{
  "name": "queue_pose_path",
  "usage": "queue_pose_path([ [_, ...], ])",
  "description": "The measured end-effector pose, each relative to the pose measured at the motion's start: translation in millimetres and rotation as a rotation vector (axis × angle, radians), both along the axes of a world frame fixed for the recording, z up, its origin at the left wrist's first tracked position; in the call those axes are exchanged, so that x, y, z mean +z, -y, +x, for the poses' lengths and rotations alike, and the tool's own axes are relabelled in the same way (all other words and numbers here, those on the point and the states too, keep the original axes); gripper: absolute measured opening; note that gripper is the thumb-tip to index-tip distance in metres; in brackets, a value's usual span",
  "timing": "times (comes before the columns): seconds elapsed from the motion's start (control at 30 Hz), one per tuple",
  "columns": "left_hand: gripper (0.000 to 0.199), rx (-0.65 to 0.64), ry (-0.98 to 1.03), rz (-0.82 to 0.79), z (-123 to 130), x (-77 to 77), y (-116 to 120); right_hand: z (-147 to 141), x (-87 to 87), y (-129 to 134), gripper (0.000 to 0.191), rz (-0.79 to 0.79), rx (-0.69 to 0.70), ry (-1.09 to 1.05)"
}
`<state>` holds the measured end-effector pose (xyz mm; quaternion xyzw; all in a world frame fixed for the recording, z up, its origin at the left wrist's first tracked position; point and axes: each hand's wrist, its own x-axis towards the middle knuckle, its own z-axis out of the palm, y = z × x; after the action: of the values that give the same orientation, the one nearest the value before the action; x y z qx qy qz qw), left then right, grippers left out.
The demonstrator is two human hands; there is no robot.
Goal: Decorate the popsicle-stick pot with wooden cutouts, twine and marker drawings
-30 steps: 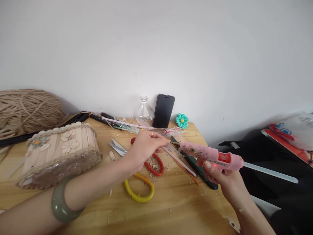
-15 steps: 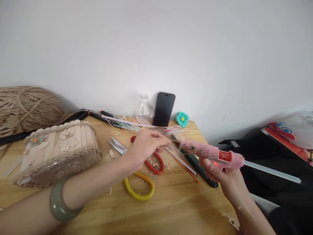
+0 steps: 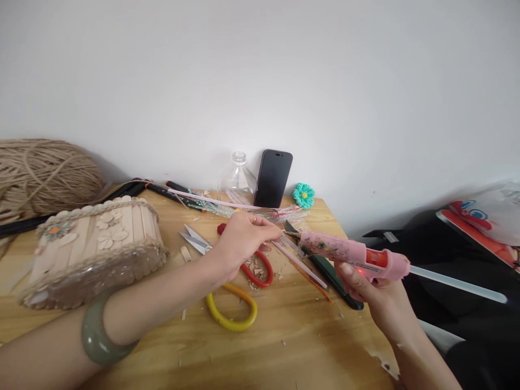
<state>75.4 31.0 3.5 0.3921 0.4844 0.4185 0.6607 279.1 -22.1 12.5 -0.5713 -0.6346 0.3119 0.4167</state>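
Note:
My right hand [image 3: 365,281] is wrapped round a pink glue gun [image 3: 337,250], with a long clear glue stick [image 3: 459,284] out of its back end. The gun's nozzle points left, close to the fingertips of my left hand [image 3: 252,234]. Those fingers are pinched together on something small and pale that is mostly hidden. Beneath my left wrist lie scissors [image 3: 231,322] with yellow and red handles and open blades. At the left, a box of wooden sticks [image 3: 134,225] with wooden petals and twine rests on its side.
Against the wall stand a phone [image 3: 273,179] and a clear bottle top [image 3: 239,176], near a teal flower [image 3: 304,195]. A twine ball [image 3: 49,173] is at the left. Pipe cleaners, black pens, a green cutter [image 3: 333,279] and wood scraps lie on the wooden table [image 3: 195,360].
The glue gun and my right hand have shifted very slightly right. My left hand keeps its pinch in nearly the same place.

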Motion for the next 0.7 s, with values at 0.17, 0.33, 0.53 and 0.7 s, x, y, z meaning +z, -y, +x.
queue_pose_path([
  [0.17,0.008,0.007,0.003,-0.009,0.8,1.3,0.7,-0.4,0.7,-0.2,0.032,-0.009,0.006,-0.014],
  [0.33,0.008,0.005,0.007,-0.018,0.7,1.1,-0.7,0.4,-0.6,0.2,0.032,-0.005,0.006,-0.017],
  [0.53,0.010,-0.002,0.018,-0.028,0.2,1.1,-1.0,1.1,-0.8,-0.3,0.031,0.007,0.001,-0.009],
  [0.7,0.008,-0.017,0.035,-0.019,-1.3,1.0,-1.3,-0.1,1.8,0.9,0.031,0.016,0.000,0.006],
])
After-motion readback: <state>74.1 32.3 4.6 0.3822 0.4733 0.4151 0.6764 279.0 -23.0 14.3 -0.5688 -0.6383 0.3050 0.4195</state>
